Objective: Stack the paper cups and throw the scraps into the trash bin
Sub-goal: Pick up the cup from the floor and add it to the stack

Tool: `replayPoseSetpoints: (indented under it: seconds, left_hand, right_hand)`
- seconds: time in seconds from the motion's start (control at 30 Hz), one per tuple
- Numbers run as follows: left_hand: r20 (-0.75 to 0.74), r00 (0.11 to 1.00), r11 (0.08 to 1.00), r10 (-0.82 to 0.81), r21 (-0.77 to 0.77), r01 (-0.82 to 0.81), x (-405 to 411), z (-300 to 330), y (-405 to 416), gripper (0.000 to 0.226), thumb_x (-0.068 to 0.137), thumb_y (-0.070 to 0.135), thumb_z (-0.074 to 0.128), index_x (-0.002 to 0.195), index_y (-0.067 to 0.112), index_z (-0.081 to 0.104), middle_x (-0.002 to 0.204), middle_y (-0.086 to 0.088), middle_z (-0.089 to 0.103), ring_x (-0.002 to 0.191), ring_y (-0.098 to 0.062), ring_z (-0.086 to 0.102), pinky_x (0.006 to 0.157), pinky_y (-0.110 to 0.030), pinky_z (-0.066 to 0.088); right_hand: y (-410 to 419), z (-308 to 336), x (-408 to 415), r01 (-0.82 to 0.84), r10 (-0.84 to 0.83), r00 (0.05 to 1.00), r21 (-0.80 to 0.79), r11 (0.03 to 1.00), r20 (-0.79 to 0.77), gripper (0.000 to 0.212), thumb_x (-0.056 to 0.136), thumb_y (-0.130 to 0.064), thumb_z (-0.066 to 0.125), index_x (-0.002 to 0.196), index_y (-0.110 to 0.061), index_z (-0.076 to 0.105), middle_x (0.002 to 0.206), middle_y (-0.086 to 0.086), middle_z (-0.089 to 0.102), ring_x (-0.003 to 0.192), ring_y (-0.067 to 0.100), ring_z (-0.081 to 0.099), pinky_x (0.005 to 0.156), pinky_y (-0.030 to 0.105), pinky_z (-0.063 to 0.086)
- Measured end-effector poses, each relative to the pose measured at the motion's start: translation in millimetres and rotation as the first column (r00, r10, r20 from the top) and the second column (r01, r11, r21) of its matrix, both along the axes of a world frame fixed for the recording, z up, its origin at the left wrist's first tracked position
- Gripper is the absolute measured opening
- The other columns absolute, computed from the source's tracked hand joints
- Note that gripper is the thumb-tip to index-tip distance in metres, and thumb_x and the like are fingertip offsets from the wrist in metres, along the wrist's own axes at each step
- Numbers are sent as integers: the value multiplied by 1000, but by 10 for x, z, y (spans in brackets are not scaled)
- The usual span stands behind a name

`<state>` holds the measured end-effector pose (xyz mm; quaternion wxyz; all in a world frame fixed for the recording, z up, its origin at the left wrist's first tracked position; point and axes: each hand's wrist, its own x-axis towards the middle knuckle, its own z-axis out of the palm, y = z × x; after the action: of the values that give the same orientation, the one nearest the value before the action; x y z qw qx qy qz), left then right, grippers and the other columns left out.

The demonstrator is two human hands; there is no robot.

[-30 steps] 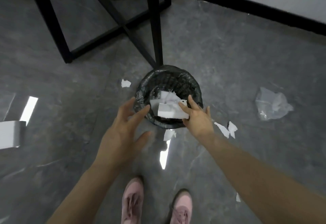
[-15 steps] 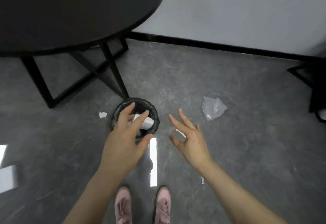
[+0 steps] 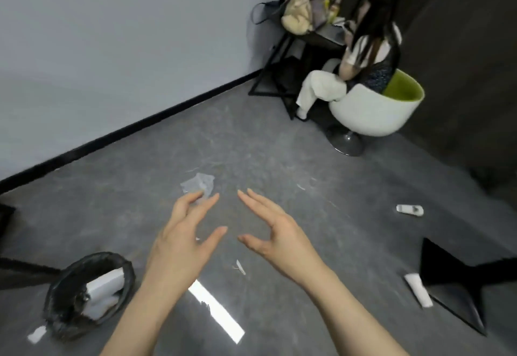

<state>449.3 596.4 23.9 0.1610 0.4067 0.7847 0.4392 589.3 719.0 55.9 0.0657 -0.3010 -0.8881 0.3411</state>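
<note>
Left hand [image 3: 181, 241] and right hand [image 3: 277, 235] hover with fingers spread, holding nothing.

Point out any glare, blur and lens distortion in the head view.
Head view: a bright strip of glare reflects off the glossy floor below the left hand; the wall baseboard tilts and bows from the wide-angle lens; the whole frame is slightly soft, so the small paper scrap lacks detail.

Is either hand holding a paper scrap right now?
No: the left hand and right hand are both open and hold nothing above the grey floor.
</note>
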Motion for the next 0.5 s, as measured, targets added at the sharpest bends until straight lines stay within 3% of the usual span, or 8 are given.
replayPoseSetpoints:
  seconds: [0.1, 0.23, 0.37, 0.5]
  left_hand:
    - [-35, 984, 984, -173, 42, 175, 429, 179, 556, 53, 80, 35, 71, 129, 41, 53, 138, 23, 37, 117, 1, 49, 89, -28, 44]
    - [-68, 910, 910, -409, 37, 412, 1322, 320, 1335, 51, 80, 38, 71, 127, 44, 51, 136, 27, 34, 117, 9, 41, 88, -23, 41]
    - [-65, 827, 824, -558, 71, 562, 2228, 324, 2002, 51, 79, 35, 72, 126, 41, 54, 132, 28, 32, 115, 12, 37, 88, -26, 43]
    - [-22, 762, 757, -648, 94, 647, 3029, 351, 2531, 49, 79, 33, 72, 125, 41, 55, 133, 25, 34, 118, 1, 45, 87, -29, 44]
  right_hand:
    - [303, 203, 625, 167, -167, 986, 16, 986, 5, 73, 85, -31, 70, 143, -49, 30, 153, -18, 29, 138, -7, 26, 112, 15, 23]
    - [707, 372, 1738, 398, -398, 917, 39, 917, 8, 72, 84, -30, 70, 141, -50, 31, 152, -18, 32, 135, -12, 25, 105, 2, 18]
    - [985, 443, 2764, 576, -577, 817, 65, 815, -5, 70, 84, -32, 70, 142, -50, 33, 152, -17, 33, 138, -5, 27, 113, 17, 24]
    - [1219, 442, 3633, 706, -707, 707, 60, 706, 0, 68, 85, -36, 68, 141, -51, 33, 152, -19, 32, 138, -6, 26, 114, 22, 25]
